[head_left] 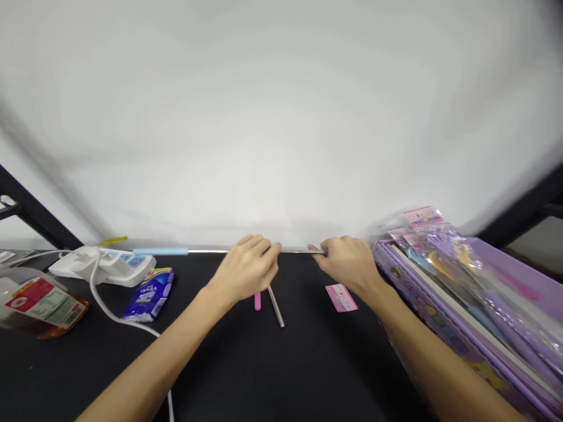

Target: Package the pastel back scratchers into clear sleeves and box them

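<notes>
Thin metal rod (pixel 294 252) held level across the middle, near the far edge of the black table (pixel 246 375), white wall (pixel 281 135) behind. Light blue handle (pixel 160 251) at its left end, bare silver from there on.

Left hand (pixel 246 266): fingers curled down around the silver part, back of hand up. Right hand (pixel 347 261): pinching the rod near its right end, thumb toward the left hand. Bare gap of rod between the two.

Just below the left hand, on the table: pink stick (pixel 257 301) and a second silver rod (pixel 277 307), slanting; upper ends of both hidden by the hand. Small pink card (pixel 342 298) flat on the table, beside the right wrist.

Left side: blue tissue pack (pixel 150 295) near a white power strip (pixel 132 269); white cable (pixel 114 316) curving toward the viewer, passing behind the left forearm. Farther left, clear bottle (pixel 41 302) with red-and-white label, some amber liquid inside.

Right side: purple box (pixel 505 258), stacked with clear-wrapped packets (pixel 461 264) bearing pink header cards.
</notes>
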Tool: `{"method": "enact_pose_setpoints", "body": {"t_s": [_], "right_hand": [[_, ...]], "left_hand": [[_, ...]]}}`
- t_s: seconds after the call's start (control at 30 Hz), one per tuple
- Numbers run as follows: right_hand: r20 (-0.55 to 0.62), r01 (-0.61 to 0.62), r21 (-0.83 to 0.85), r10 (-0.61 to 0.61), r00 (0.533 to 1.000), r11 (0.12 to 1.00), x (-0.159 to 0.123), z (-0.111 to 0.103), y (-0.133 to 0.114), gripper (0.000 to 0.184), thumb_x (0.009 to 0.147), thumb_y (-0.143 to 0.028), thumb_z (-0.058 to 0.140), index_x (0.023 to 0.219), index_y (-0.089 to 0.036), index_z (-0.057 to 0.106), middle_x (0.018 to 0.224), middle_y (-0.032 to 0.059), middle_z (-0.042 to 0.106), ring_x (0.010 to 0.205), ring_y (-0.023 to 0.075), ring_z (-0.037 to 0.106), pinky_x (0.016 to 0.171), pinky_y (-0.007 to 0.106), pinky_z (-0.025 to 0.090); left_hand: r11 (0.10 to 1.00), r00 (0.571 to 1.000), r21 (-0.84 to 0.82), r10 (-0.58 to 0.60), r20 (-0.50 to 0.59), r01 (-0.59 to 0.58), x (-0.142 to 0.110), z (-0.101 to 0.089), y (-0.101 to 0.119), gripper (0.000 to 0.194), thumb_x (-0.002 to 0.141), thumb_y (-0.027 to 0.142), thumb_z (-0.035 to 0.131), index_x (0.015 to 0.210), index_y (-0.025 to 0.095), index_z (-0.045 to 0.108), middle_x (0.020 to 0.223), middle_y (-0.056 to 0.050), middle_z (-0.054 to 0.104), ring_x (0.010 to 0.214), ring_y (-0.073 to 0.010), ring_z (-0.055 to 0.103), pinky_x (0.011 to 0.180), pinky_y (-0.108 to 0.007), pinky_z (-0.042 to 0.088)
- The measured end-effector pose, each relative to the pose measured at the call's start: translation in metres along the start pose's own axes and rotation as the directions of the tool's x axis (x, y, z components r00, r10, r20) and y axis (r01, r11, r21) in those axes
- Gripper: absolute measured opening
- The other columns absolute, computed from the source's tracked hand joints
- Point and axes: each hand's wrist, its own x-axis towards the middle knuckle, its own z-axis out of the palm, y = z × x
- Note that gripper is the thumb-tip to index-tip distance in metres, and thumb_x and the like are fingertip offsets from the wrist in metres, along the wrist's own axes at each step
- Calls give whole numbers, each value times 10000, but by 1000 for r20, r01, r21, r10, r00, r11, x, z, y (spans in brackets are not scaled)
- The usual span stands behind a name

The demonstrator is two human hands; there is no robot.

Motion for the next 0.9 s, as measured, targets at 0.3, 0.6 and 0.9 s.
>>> {"method": "enact_pose_setpoints", "body": {"t_s": [0.3,0.6,0.9], "right_hand": [[15,-27,-29,27,1000,999,2,-2,10,491,936,-470,359,795,-203,747,755,133,724,763,298,687,615,331,381],[31,-43,-17,44,999,999,2,5,22,483,931,-459,382,775,-191,752,715,136,716,727,280,680,611,319,382],[-49,94,-58,-97,994,994,-9,8,-14,491,960,-376,351,803,-168,767,766,157,734,735,280,699,633,322,396]], "left_hand": [[988,985,71,-142,94,136,-15,4,-16,236,900,235,456,753,173,630,668,-39,622,603,-185,624,498,-293,335],[966,948,95,-256,189,242,-21,2,-36,165,857,256,510,778,183,635,702,-41,677,595,-210,640,499,-290,325],[969,951,-83,-208,228,232,-9,6,5,146,844,223,506,795,181,637,623,-27,661,552,-192,619,517,-283,346]]}}
